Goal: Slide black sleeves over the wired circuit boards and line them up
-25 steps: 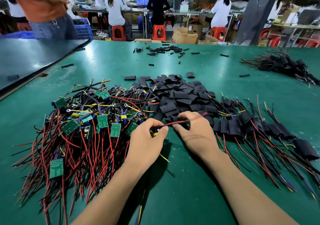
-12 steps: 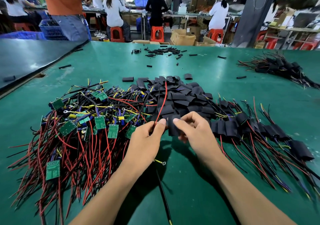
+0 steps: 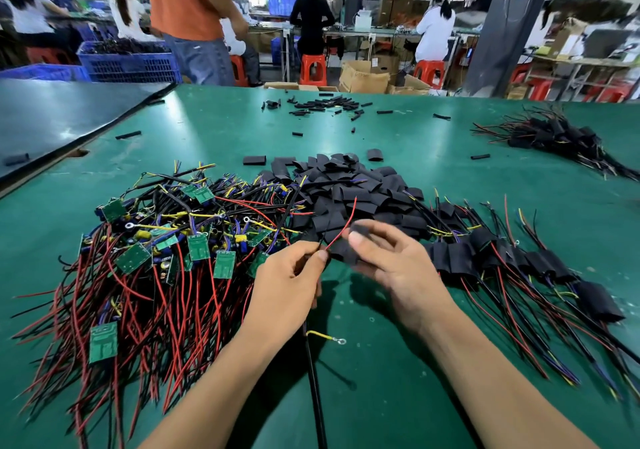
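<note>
Fingers (image 3: 318, 256) of left hand (image 3: 287, 286) pinch wire (image 3: 341, 229); right hand (image 3: 398, 268) grips sleeve (image 3: 343, 254).

Bare left hand (image 3: 289, 277) and right hand (image 3: 393, 267) (nails cut short), forearms (image 3: 214, 379) bare as far as visible.

Bare worktop (image 3: 377, 365) lies open at the near centre, crossed only by a black cable (image 3: 317, 389). The board pile (image 3: 166, 258) blocks the left, the sleeve heap (image 3: 346, 192) the far middle, and the sleeved row (image 3: 519, 268) the right.
</note>
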The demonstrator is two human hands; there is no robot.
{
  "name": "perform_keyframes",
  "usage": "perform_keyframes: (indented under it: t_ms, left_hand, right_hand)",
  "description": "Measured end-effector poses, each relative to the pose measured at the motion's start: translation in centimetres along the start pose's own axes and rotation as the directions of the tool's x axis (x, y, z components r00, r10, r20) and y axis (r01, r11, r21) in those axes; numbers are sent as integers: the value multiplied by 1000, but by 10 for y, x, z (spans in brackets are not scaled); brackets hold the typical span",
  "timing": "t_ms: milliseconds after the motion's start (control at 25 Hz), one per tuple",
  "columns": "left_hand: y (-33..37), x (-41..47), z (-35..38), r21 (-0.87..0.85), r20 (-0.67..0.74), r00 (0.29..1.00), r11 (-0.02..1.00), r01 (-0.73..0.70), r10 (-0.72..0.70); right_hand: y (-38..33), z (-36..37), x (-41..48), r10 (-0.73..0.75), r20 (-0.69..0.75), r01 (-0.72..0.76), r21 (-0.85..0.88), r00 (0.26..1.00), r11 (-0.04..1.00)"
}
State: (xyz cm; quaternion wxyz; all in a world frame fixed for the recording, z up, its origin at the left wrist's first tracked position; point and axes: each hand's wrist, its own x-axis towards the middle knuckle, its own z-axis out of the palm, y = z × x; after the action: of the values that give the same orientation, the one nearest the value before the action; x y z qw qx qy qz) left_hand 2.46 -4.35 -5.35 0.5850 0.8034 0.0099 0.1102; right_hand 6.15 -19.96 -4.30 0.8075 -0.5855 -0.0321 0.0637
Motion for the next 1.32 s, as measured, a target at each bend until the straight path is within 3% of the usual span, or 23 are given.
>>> perform_keyframes:
  t_ms: [160,440,640,960,1320]
  left_hand:
    - [-1,1,0,-19,35,997,998,64,-63]
    - [0,2,1,-136,81,988,980,143,-133]
    - [3,-2,0,-72,58,997,996,62,-58]
    - [3,-1,-1,-65,4,998,995,71,-71]
    - [3,-1,-1,-23,-21,997,997,77,-78]
  right_hand:
    - [-8,-11,9,1,-202,58,285,979,957]
    - [-6,-13,13,32,-232,68,411,972,909]
    - [-4,-11,12,21,-188,64,439,982,896]
    - [-6,-17,15,12,-249,111,473,968,874]
    - [-3,-14,14,-156,-239,224,290,958,931]
